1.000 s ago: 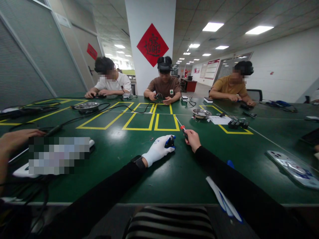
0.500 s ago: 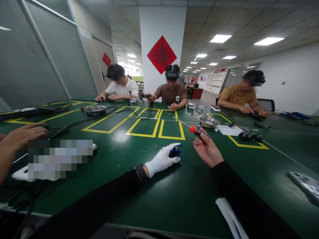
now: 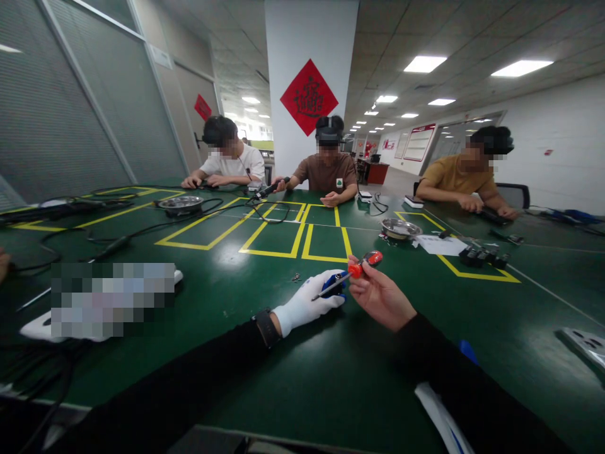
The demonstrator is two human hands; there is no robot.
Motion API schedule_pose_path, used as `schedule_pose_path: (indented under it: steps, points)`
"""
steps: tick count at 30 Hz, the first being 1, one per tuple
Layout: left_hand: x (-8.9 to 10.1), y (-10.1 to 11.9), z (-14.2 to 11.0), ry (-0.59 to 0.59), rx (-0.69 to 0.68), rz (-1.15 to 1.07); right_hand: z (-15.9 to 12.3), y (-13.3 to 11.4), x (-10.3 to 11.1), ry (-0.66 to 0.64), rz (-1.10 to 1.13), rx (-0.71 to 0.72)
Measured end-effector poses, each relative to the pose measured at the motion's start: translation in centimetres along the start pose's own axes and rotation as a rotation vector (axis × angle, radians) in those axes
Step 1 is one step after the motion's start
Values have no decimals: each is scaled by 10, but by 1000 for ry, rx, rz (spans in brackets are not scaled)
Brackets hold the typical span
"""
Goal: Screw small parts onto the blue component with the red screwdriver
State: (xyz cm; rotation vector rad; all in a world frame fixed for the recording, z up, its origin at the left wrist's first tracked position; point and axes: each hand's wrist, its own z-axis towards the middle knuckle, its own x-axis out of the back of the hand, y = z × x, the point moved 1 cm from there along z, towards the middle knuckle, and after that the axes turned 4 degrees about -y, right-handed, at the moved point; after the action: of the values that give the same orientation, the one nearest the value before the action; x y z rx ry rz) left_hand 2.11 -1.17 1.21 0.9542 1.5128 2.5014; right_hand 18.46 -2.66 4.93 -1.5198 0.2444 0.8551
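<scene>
My left hand [image 3: 307, 299], in a white glove with blue fingertips, is closed around a small black part [image 3: 336, 279], mostly hidden by the fingers. A screwdriver [image 3: 372, 257] with a red and black handle is held in the fingers of my bare right hand [image 3: 385, 299]. Its shaft slants down to the left, across the front of the black part and the glove. Whether the tip touches anything I cannot tell. Several tiny metal pieces, which look like screws [image 3: 296, 277], lie on the green table just beyond the glove.
Metal bowls [image 3: 401, 229] [image 3: 180, 204], a white sheet [image 3: 437, 245] and black parts [image 3: 484, 257] are farther off. A phone [image 3: 583, 350] lies at the right, a blurred-out white item [image 3: 111, 302] at the left. A white glove [image 3: 442, 416] lies near my right forearm. Three people [image 3: 326, 167] sit opposite.
The screwdriver has swung round in my right hand, from pointing up and left to pointing down across my left hand. A neighbour's hand at the far left has drawn back almost out of view.
</scene>
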Motion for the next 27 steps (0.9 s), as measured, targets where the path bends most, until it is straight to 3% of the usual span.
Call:
schedule_pose_path:
  steps: [3,8,15,18,23,27]
  points:
    - [1,0,1,52,-73,37,-2,2,-4,-12,-66,25]
    - [3,-4,0,113,-39,109,-3,5,-5,40,-84,-7]
    - [4,-7,-2,50,-79,63,-3,6,-6,-41,-99,82]
    - [2,-11,0,74,-29,116,-6,8,-7,-30,-257,209]
    - [0,-13,0,90,-6,177,-14,10,-10,121,-541,584]
    - [1,-11,-1,80,-3,193,-17,14,-8,113,-710,687]
